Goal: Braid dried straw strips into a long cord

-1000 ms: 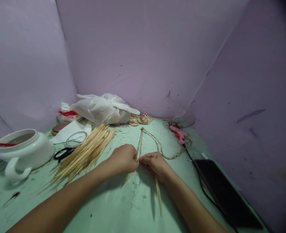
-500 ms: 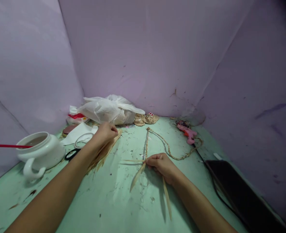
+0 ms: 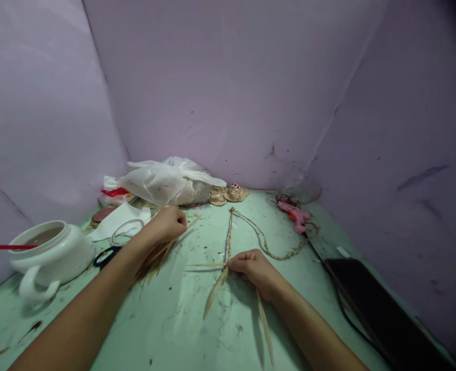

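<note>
A thin braid of dry straw-like strips runs up the middle of the green table and loops round to the right. At its lower end, where loose strips fan out, my right hand pinches it. One long strip hangs below that hand. To the left, my left hand is closed over a bundle of loose dry strips lying on the table. A strip end pokes out past its fingers; the fingertips are partly hidden.
A white pot with a red stick stands at left, near black scissors. A white plastic bag and woven straw pieces lie along the back wall. A pink glue gun and a black phone-like slab are at right.
My left hand has shifted slightly over the strip bundle, and the strips beneath it are more spread. My right hand keeps its pinch on the braid. The camera view has moved a little.
</note>
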Demonstrator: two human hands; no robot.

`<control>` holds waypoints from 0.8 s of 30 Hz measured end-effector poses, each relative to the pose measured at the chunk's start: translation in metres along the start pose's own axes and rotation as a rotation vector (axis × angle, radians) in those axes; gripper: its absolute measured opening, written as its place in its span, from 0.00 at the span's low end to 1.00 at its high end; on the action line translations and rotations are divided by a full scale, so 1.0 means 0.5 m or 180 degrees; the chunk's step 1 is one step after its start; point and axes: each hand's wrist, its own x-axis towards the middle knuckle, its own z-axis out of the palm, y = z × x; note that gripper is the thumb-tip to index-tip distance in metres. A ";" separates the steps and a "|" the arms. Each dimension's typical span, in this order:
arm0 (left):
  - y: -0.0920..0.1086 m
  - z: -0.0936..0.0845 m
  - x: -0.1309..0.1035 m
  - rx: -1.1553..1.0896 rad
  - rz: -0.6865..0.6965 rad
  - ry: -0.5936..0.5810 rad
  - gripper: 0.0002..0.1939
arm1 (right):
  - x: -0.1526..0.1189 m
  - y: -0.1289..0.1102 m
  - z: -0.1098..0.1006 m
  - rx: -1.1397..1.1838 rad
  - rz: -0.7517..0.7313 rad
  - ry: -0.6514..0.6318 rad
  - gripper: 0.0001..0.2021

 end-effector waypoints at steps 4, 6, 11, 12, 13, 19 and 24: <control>0.047 -0.007 -0.035 -0.0292 0.0831 -0.0954 0.07 | -0.005 -0.005 -0.009 -0.0095 0.0035 -0.0006 0.07; 0.070 0.001 -0.049 -0.0334 0.0969 -0.1320 0.07 | -0.008 -0.007 -0.014 -0.0169 0.0031 -0.0005 0.07; 0.096 0.017 -0.057 -0.0584 0.1041 -0.1790 0.05 | -0.010 -0.009 -0.024 -0.0436 -0.0092 -0.0017 0.08; 0.096 0.019 -0.055 -0.0791 0.1063 -0.1942 0.04 | -0.010 -0.009 -0.025 -0.0468 -0.0124 -0.0023 0.08; 0.094 0.022 -0.052 -0.1002 0.1078 -0.2081 0.04 | -0.009 -0.009 -0.026 -0.0477 -0.0144 -0.0035 0.08; 0.067 0.055 -0.031 -0.0659 0.0884 -0.1734 0.06 | -0.009 -0.012 -0.026 -0.0383 -0.0076 -0.0072 0.07; 0.068 0.060 -0.032 -0.0245 0.0851 -0.1129 0.09 | -0.009 -0.012 -0.026 -0.0332 -0.0052 -0.0088 0.08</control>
